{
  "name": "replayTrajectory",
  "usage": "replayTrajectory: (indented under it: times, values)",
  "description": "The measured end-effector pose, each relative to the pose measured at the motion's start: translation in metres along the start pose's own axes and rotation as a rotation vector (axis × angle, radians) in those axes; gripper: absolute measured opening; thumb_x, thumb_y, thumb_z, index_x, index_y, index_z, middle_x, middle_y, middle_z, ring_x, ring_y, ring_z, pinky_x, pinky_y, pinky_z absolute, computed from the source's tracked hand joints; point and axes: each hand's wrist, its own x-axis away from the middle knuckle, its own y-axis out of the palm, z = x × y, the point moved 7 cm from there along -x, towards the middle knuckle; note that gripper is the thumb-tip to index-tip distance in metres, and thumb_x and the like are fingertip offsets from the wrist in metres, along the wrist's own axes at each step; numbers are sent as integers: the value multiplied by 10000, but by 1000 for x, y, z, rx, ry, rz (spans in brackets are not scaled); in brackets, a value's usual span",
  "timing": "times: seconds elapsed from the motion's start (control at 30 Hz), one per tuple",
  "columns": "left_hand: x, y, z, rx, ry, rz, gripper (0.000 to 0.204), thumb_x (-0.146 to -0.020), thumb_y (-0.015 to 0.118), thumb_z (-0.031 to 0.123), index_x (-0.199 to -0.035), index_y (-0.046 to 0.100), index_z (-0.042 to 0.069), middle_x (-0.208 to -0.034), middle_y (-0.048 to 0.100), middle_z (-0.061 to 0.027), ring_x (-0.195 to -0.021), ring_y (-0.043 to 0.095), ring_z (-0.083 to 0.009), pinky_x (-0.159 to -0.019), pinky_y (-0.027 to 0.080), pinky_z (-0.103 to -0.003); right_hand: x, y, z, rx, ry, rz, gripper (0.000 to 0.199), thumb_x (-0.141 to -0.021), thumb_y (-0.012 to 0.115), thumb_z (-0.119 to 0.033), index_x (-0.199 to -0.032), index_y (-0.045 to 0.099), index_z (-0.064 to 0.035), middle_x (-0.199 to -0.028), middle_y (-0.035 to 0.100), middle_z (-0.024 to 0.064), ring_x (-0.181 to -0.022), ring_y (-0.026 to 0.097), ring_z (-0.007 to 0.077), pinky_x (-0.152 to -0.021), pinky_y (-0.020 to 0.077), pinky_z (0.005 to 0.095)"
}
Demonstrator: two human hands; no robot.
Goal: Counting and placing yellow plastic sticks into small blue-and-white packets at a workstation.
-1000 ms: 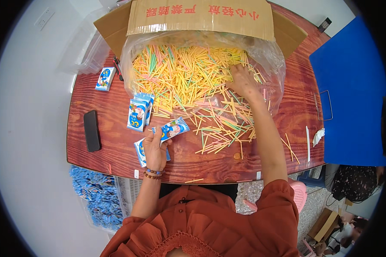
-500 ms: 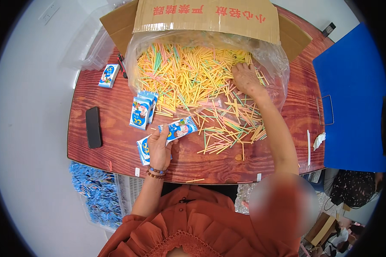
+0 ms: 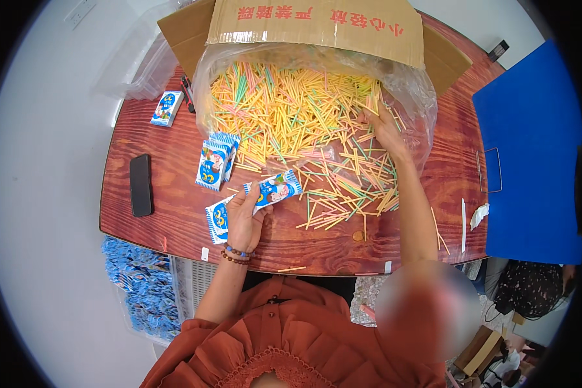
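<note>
My left hand (image 3: pixel 244 216) is closed on a blue-and-white packet (image 3: pixel 278 189) with striped ends, held tilted above the table's near side. Partly behind that wrist lies another such packet (image 3: pixel 218 220). Farther off, a small overlapping stack of packets (image 3: pixel 212 163) rests beside the heap of sticks. Thin, straight pastel sticks (image 3: pixel 291 107), mostly yellow with some pink and green, spill from a clear plastic liner (image 3: pixel 420 97) in an opened cardboard box (image 3: pixel 317 26). At the heap's right side my right hand (image 3: pixel 383 129) has its fingers closed around a few yellow sticks; their tips are partly hidden.
On the left of the wooden table (image 3: pixel 168 220) lie a black phone (image 3: pixel 141 185), a single packet (image 3: pixel 166 108) and a red-black cutter (image 3: pixel 187 94). A blue panel (image 3: pixel 530 155) stands at the right. Below the left edge, a bin holds many blue packets (image 3: pixel 139 284).
My right hand has turned and drawn its fingers together around sticks in the heap. The left hand keeps its packet, almost in the same place. The view has shifted slightly.
</note>
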Motion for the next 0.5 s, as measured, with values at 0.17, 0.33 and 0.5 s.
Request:
replayTrajectory:
  times: [0.17, 0.33, 0.5]
  values:
    - [-8, 13, -4, 102, 3, -97, 173, -964, 575, 198, -948, 657, 46, -879, 680, -39, -731, 616, -106, -625, 500, -259, 18, 19, -16, -575, 89, 116, 249, -995, 457, -230, -1044, 559, -9, -955, 659, 119, -976, 595, 223, -918, 415, 346]
    - [-11, 21, -5, 138, 11, -91, 196, -969, 567, 223, -946, 652, 49, -891, 677, -34, -763, 617, -104, -637, 500, -265, 79, 66, -110, -1102, 42, 171, 194, -1013, 426, -181, -1074, 499, -12, -904, 631, 139, -1084, 596, 329, -971, 431, 417]
    - [-8, 23, 1, 75, 37, -120, 227, -984, 536, 245, -953, 643, 48, -914, 681, -42, -794, 626, -108, -657, 500, -263, 111, 93, -154, -1166, -57, 171, 224, -1023, 394, -209, -1094, 486, -17, -893, 626, 150, -1125, 570, 353, -1008, 385, 463]
